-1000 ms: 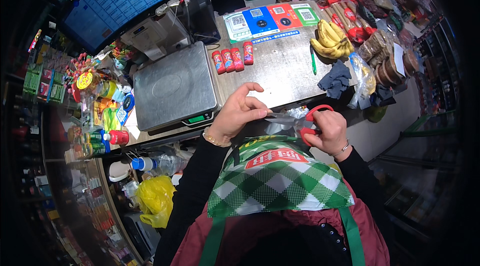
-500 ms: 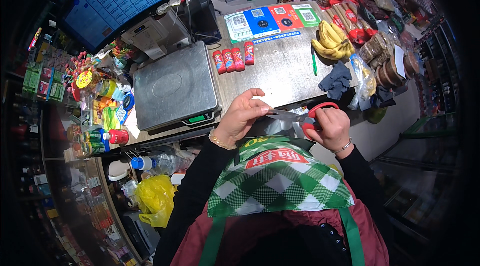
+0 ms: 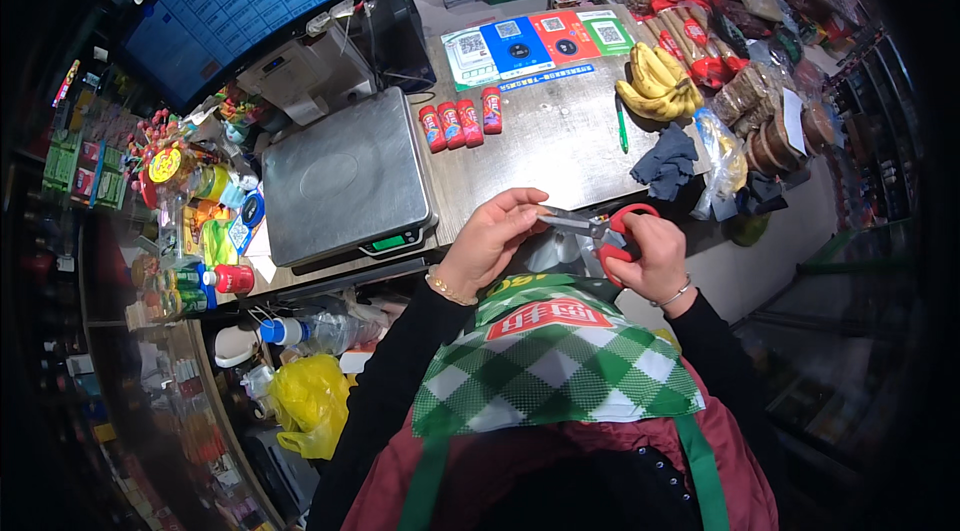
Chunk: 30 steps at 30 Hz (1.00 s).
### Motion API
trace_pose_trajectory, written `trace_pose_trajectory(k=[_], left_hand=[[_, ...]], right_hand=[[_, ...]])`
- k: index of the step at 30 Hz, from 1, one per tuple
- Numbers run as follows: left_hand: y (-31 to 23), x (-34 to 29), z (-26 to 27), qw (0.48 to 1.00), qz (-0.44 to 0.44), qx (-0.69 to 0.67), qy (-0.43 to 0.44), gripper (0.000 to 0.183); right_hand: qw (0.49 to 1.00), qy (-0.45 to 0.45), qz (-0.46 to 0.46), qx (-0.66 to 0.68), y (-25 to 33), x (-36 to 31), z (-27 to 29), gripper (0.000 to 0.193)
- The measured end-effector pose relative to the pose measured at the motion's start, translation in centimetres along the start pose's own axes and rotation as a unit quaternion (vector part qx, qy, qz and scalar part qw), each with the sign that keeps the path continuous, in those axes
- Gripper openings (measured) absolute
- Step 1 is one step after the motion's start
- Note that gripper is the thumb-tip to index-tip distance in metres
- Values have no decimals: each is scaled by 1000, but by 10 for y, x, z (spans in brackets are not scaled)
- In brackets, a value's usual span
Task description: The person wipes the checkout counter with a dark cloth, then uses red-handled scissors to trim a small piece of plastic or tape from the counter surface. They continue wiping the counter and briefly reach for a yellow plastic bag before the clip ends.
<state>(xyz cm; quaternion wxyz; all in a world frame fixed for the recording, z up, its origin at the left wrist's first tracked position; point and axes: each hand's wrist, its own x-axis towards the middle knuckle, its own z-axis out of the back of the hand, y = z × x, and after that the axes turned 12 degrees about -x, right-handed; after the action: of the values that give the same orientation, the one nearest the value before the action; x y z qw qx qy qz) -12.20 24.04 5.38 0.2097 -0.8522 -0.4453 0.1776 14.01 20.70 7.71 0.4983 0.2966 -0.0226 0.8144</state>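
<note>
A pair of scissors [image 3: 618,234] with red handles is in my right hand [image 3: 655,259], fingers wrapped through the loops. Its metal blades point left, slightly parted, toward my left hand [image 3: 493,243]. That hand is closed in a pinch of thumb and forefinger right at the blade tips. Whatever it pinches is too small to make out. Both hands hover over the near edge of the counter [image 3: 520,166], just above my green checked apron [image 3: 555,361]. Beyond them on the counter stand several small red packages [image 3: 467,123].
A flat metal scale [image 3: 345,181] is to the left, with a monitor [image 3: 235,6] behind it. Right of the red packages lie a green pen [image 3: 622,126], bananas [image 3: 655,86] and a dark cloth [image 3: 667,161]. Payment cards [image 3: 530,43] lie farther back. A yellow bag [image 3: 310,403] sits below the counter.
The scissors and my right hand have shifted slightly left, and the blades look more parted. My left hand's fingers have drawn closer together at the tips.
</note>
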Motion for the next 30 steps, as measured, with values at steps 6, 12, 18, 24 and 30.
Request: trace_pose_trajectory(k=[6, 12, 18, 24, 30], left_hand=[[25, 9, -19, 998, -11, 60, 27, 48], [17, 10, -15, 997, 1, 76, 6, 43], [-5, 8, -23, 984, -37, 169, -36, 32], [-12, 11, -33, 977, -56, 185, -93, 28], [-21, 8, -33, 968, -60, 227, -93, 23]], right_hand=[[731, 233, -263, 585, 18, -6, -31, 23], [601, 259, -259, 710, 36, 2, -51, 41], [684, 296, -240, 622, 9, 16, -43, 41], [662, 300, -221, 650, 19, 12, -36, 31], [715, 279, -224, 600, 29, 12, -39, 31]])
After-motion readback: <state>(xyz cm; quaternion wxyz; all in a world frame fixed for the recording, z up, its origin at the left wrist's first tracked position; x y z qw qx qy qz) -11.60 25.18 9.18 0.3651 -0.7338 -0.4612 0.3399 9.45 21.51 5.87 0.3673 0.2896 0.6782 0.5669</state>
